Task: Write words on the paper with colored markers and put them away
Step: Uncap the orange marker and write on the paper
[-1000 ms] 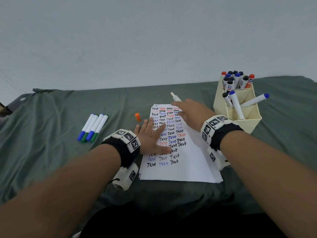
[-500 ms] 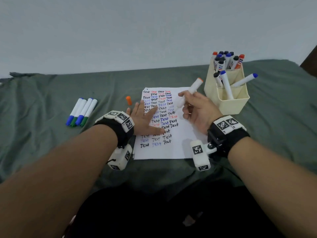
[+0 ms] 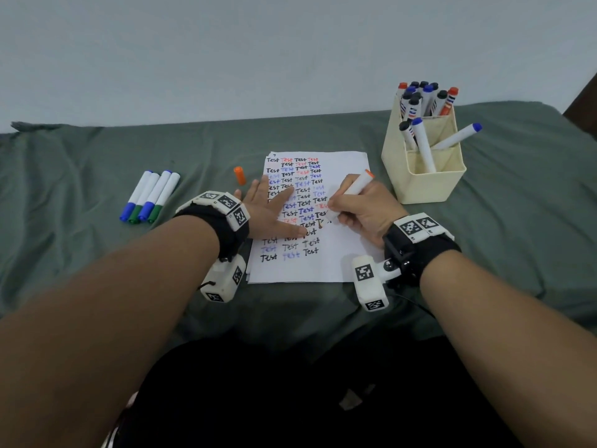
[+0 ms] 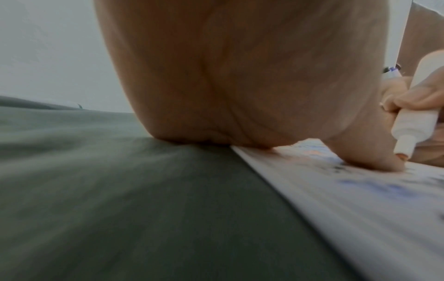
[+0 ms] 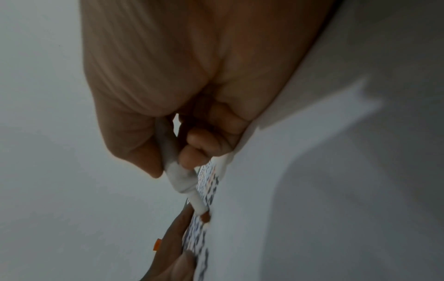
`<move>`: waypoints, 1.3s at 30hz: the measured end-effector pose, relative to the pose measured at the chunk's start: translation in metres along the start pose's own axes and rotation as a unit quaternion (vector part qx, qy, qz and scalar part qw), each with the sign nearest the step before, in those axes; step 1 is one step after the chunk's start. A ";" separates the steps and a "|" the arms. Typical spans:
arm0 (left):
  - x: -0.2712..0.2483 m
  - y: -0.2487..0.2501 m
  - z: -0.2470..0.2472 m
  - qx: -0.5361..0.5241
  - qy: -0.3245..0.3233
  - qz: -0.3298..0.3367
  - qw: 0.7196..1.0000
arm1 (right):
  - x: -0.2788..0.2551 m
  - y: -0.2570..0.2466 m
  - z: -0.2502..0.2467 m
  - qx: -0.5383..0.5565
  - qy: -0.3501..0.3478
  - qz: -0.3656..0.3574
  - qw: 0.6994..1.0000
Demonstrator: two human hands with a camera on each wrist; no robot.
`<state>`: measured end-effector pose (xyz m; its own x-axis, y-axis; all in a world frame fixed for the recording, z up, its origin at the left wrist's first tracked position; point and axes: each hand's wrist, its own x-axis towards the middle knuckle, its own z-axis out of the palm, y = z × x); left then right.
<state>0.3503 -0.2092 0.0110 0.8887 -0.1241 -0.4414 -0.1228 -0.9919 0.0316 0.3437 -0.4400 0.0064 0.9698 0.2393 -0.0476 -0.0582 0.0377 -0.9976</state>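
A white paper (image 3: 342,253) covered in rows of the word "Test" lies on the green cloth. My right hand (image 3: 361,210) grips an uncapped white marker (image 3: 355,185) with an orange end; its orange tip (image 5: 205,216) touches the paper beside the last black word. My left hand (image 3: 268,211) lies flat with spread fingers, pressing the paper's left side; its thumb (image 4: 374,161) sits just by the marker (image 4: 413,121) tip. The orange cap (image 3: 239,175) lies on the cloth left of the paper.
A cream holder (image 3: 429,182) full of several markers stands right of the paper, close to my right hand. Several capped blue and green markers (image 3: 150,197) lie side by side at the left. A grey wall rises behind the cloth-covered surface.
My right hand picked up the marker from the top of the paper, drew it back and lowered its tip onto the sheet. My left hand stayed flat on the paper.
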 end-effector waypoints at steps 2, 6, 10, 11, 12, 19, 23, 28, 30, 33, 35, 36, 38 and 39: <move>0.000 0.000 0.000 0.001 -0.001 -0.001 1.000 | 0.000 0.001 0.000 -0.028 0.001 -0.008 1.000; 0.000 0.001 -0.001 0.000 0.001 -0.002 1.000 | -0.001 0.001 0.001 -0.053 -0.005 -0.014 0.998; -0.001 0.001 -0.001 0.003 -0.001 -0.003 1.000 | -0.001 0.001 0.001 -0.081 -0.004 -0.007 0.997; -0.001 0.001 -0.001 0.003 -0.001 -0.003 1.000 | -0.001 0.001 0.001 -0.075 -0.002 -0.010 0.997; -0.001 0.002 -0.002 0.005 -0.001 -0.004 1.000 | -0.001 0.001 0.000 -0.068 -0.002 -0.016 0.998; -0.003 0.002 -0.002 -0.001 -0.001 -0.003 1.000 | 0.003 0.005 -0.001 -0.075 0.002 -0.041 0.996; -0.003 0.002 -0.002 -0.003 0.003 -0.001 1.000 | 0.005 0.008 -0.003 -0.073 0.016 -0.049 0.996; -0.002 0.001 -0.001 -0.002 0.003 0.000 1.000 | 0.006 0.010 -0.004 -0.091 0.010 -0.045 0.995; -0.001 0.001 -0.001 0.000 0.001 0.000 1.000 | 0.007 0.010 -0.004 -0.094 0.013 -0.051 0.994; -0.001 0.001 0.000 -0.002 0.006 0.001 1.000 | 0.007 0.010 -0.004 -0.088 0.014 -0.054 0.995; -0.001 0.001 0.000 -0.003 0.008 0.002 1.000 | 0.006 0.010 -0.004 -0.083 0.010 -0.053 0.995; -0.001 0.001 0.001 -0.002 0.007 0.002 1.000 | 0.005 0.010 -0.003 -0.083 0.008 -0.051 0.995; 0.000 0.000 0.001 -0.002 0.005 0.002 1.000 | 0.005 0.008 -0.003 -0.084 0.003 -0.049 0.995; 0.000 0.000 0.001 -0.002 0.004 0.002 1.000 | 0.005 0.008 -0.004 -0.085 0.004 -0.048 0.995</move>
<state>0.3502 -0.2090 0.0100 0.8919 -0.1285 -0.4336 -0.1245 -0.9915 0.0378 0.3486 -0.4421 -0.0020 0.9709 0.2345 0.0494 0.0758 -0.1047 -0.9916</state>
